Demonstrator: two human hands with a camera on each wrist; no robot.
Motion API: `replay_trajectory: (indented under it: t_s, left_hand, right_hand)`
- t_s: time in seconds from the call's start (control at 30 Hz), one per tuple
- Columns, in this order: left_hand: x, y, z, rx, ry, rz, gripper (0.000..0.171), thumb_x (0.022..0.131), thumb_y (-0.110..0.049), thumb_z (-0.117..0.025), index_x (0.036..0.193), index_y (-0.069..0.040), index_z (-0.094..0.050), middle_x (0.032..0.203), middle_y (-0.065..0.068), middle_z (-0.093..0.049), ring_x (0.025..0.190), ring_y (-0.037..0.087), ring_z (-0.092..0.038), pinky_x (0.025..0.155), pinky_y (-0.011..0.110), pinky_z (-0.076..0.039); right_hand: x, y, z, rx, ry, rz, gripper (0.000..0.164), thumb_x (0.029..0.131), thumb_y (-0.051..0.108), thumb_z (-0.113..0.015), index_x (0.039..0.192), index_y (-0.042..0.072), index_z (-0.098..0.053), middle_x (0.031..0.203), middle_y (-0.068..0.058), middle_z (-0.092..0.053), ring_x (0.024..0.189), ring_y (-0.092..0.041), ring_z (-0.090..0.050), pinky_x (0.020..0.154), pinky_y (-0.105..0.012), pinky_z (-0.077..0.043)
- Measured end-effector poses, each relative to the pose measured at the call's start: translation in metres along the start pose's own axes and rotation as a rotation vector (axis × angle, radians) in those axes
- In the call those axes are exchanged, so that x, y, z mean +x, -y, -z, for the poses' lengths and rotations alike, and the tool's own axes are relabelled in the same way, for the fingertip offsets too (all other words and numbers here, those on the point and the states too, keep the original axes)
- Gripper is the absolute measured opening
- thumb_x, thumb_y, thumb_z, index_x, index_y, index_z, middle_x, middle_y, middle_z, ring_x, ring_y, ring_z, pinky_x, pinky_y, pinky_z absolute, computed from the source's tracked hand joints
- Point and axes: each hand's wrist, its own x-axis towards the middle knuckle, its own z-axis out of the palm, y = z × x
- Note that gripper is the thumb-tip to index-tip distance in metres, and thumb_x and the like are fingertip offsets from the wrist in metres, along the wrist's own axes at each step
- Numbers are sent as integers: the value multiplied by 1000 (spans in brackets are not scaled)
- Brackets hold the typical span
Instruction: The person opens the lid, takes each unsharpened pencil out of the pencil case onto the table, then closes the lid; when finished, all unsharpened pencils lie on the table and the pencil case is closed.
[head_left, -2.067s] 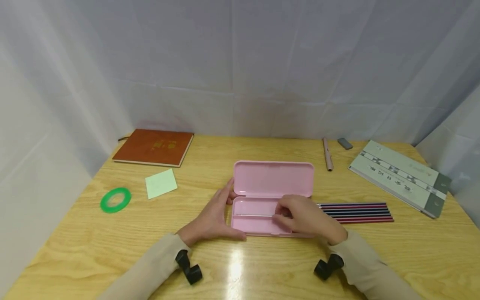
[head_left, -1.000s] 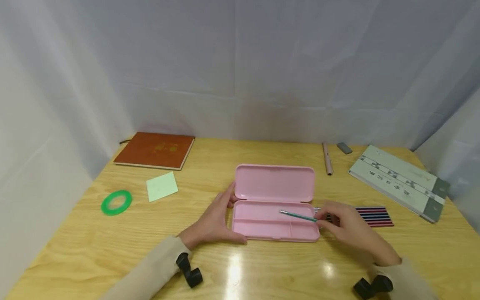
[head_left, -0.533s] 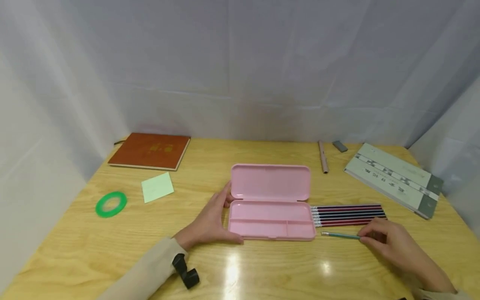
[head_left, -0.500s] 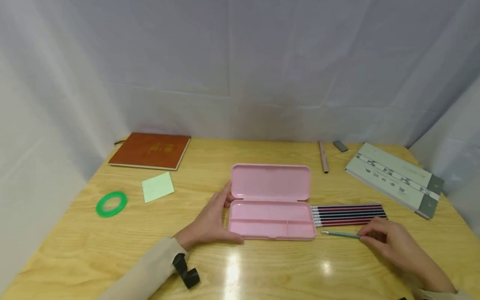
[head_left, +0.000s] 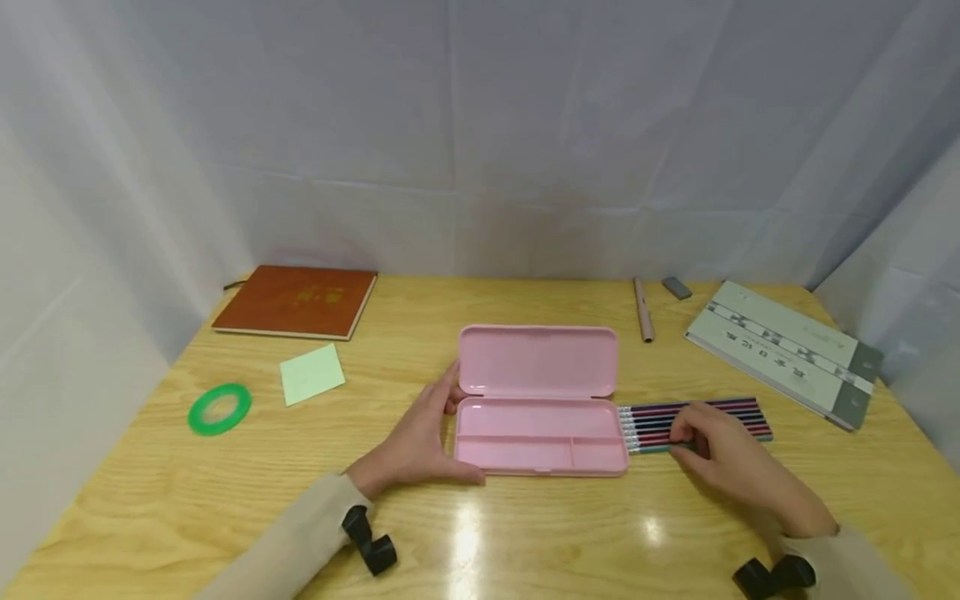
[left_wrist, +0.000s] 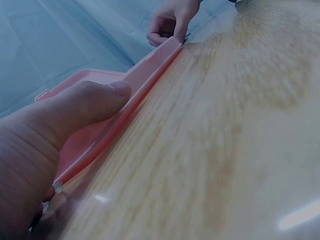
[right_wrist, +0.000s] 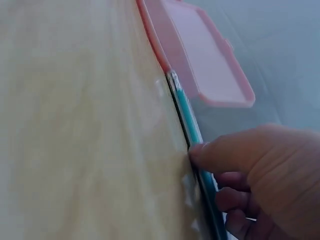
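Observation:
A pink pencil case (head_left: 540, 454) lies with its lid (head_left: 537, 361) raised; no items show in its compartments. My left hand (head_left: 420, 442) holds the case's left end, thumb along the front edge and fingers at the far left side. In the left wrist view, my thumb (left_wrist: 102, 100) rests over the rim. My right hand (head_left: 720, 454) pinches a teal pencil (right_wrist: 187, 117) at the near side of a row of dark blue and red pencils (head_left: 648, 412), eraser ends toward the case. The hand covers the row's middle.
A brown notebook (head_left: 296, 300), pale green sticky notes (head_left: 312, 375) and a green tape roll (head_left: 197, 417) lie left. Behind the pencils are a pink pen (head_left: 643, 312), a grey eraser (head_left: 677, 288) and a grey-green notebook (head_left: 780, 354). Curtains border the table.
My right hand has moved out of the case with the teal pencil, swung right, then come back left to the pencil row, where that pencil lies alongside. My left hand stays on the case.

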Motion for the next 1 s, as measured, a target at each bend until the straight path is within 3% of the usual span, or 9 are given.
replay_trajectory:
  t_s: [0.2, 0.3, 0.47, 0.67, 0.83, 1.0]
  left_hand:
    - [0, 1, 0, -1, -8, -17, 148, 45, -48, -94, 156, -19, -2, 120, -3, -50, 102, 13, -44, 92, 35, -43]
    - [0, 2, 0, 3, -4, -14, 148, 44, -47, -94, 156, -20, -1, 121, -4, -50, 102, 12, -44, 92, 34, -43]
    - [0, 1, 0, 2, -2, -9, 148, 44, -47, -94, 156, -19, -2, 122, -3, -50, 103, 12, -44, 93, 35, -43]
    - [0, 0, -1, -5, 15, -6, 144, 47, -49, -93, 156, -15, -5, 124, -1, -50, 104, 13, -45, 95, 37, -43]
    - [-1, -1, 0, -16, 14, 7, 144, 47, -46, -94, 156, -15, -6, 124, -2, -49, 105, 13, -45, 95, 37, -42]
    - [-2, 0, 2, -33, -7, -2, 145, 45, -44, -95, 156, -18, -5, 122, -3, -51, 103, 13, -45, 93, 34, -43]
  right_hand:
    - [28, 15, -2, 50, 150, -36, 28, 79, -2, -69, 79, 19, -50, 70, 11, -42, 64, 1, -39, 55, -19, -36]
    - [45, 22, -4, 68, 179, -54, 21, 84, 1, -66, 82, 15, -51, 68, 10, -44, 61, 0, -39, 53, -20, -37]
    - [72, 24, -9, 87, 66, -28, 13, 89, 2, -62, 94, 5, -51, 66, 6, -44, 56, 0, -37, 49, -20, -35]
    - [95, 18, -15, 170, -100, -117, 36, 94, 4, -56, 124, -8, -39, 64, 1, -45, 50, -1, -34, 47, -23, -33]
    - [99, 15, -16, 316, -69, -197, 39, 100, 12, -50, 133, -5, -40, 63, 1, -42, 48, -4, -33, 46, -24, -31]
    - [96, 10, -12, 509, -22, -165, 34, 103, 12, -43, 133, -4, -44, 61, 3, -40, 47, -8, -32, 43, -28, -30]
